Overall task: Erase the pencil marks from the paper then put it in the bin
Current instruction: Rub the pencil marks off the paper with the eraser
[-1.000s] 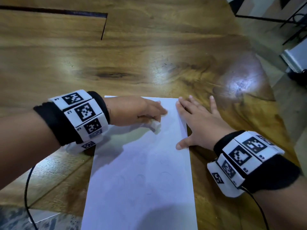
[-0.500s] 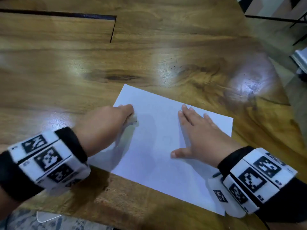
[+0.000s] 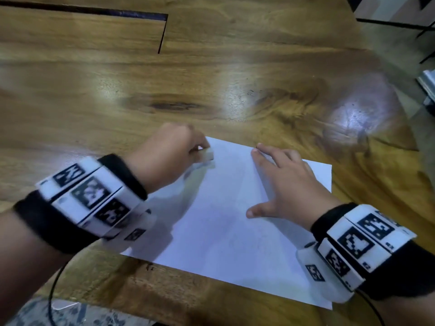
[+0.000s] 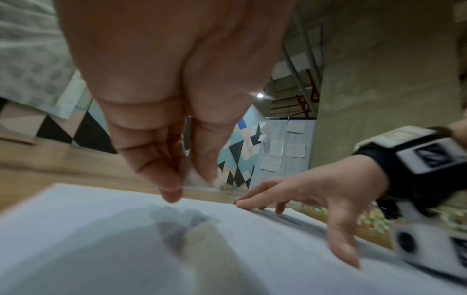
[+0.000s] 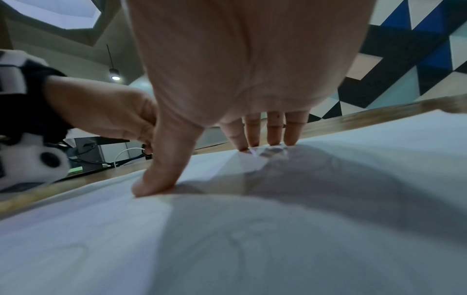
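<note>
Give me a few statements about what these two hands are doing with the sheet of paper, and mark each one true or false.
1. The left hand pinches a small white eraser. True.
2. The right hand is curled into a fist above the paper. False: it lies flat on the sheet, fingers straight.
3. The paper lies on a wooden table. True.
4. The paper is crumpled into a ball. False: it lies flat.
5. The eraser is at the sheet's near edge. False: it is by the far corner.

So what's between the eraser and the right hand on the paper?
Only bare paper. In the head view nothing lies between the eraser in the left hand and the right hand.
</note>
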A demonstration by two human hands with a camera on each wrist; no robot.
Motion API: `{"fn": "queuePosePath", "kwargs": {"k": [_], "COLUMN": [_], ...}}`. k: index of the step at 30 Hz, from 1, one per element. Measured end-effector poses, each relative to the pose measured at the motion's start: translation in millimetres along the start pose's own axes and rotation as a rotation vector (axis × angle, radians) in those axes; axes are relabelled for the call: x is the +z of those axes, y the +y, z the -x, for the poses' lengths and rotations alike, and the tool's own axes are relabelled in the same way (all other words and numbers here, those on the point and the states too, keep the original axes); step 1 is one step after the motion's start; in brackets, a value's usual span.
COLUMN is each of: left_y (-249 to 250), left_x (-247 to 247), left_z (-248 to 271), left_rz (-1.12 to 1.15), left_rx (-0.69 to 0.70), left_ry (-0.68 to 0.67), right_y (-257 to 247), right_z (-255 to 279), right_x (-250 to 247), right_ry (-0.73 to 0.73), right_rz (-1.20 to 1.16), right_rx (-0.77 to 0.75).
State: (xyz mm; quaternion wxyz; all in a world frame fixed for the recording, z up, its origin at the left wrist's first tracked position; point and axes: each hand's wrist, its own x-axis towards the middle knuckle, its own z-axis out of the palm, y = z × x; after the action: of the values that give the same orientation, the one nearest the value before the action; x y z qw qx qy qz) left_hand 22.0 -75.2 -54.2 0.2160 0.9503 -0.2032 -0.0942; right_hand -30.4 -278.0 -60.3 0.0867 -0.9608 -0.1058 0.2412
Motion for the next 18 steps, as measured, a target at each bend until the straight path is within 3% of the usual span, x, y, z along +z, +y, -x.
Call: {"fn": "queuePosePath", "kwargs": {"k": [6,10,15,18], "left_y": [29,38,36,31], "left_x": [15,18,23,14], "left_z": [-39,-39,-7,-25], "left_rz": [0.017,0.017,-0.054,-0.057], "left_rx": [0.018,0.006,0.103,0.056], "left_ry": [-0.071,-0.066,-0.330,-0.246], "right_y": [3,3,3,3], "right_z": [-2,-2,-2,-3], "right_x": [1,1,3,4], "right_ry": [-0.004,-0.012,-0.010,0.008], "right_rz": [0.031,0.058,0.061,0.059], "right_rx": [-0.006,-0.004,-0.004,-0.003]}}
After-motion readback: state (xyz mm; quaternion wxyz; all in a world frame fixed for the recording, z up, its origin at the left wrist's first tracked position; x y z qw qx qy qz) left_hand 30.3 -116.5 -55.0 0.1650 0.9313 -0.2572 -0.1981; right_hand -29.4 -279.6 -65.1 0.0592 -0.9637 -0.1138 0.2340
